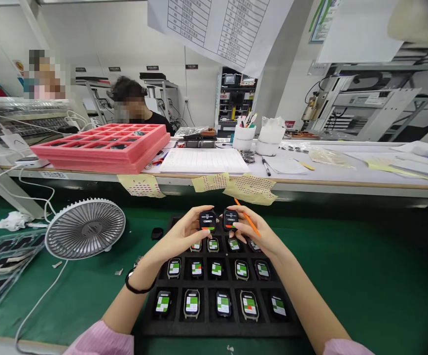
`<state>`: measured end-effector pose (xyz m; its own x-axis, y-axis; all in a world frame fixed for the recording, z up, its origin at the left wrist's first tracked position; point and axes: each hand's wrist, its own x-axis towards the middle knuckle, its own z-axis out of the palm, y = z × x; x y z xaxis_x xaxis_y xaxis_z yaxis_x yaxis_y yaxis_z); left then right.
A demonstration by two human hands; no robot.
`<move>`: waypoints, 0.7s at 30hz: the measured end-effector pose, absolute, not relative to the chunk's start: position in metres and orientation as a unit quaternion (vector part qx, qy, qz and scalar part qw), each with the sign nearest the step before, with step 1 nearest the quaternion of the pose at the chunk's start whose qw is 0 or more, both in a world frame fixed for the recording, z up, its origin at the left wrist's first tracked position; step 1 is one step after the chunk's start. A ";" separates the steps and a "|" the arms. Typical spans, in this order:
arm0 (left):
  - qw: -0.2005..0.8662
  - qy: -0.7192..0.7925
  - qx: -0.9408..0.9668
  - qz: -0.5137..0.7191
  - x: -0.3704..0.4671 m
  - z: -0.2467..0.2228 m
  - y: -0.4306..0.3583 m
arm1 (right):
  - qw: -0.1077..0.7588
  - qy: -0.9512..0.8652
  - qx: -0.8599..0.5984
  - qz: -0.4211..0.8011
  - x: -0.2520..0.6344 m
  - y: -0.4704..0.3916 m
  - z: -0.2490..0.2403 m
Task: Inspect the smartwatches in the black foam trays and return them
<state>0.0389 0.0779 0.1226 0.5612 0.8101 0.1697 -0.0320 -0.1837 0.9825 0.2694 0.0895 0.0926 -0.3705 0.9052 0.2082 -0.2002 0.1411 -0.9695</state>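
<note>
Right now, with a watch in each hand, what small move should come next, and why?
Perhaps tap the watch in the left hand with its thumb: the lit screen shows text above what looks like a button, and the thumb sits close to the lower edge.

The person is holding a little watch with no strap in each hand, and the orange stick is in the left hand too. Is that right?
Not quite: the orange stick is in the right hand, not the left hand. The head view shows it. Each hand does hold a strapless watch.
</note>
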 end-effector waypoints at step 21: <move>0.550 0.326 0.653 0.406 0.046 0.108 0.090 | 0.461 -0.601 -0.341 0.557 0.265 0.099 0.076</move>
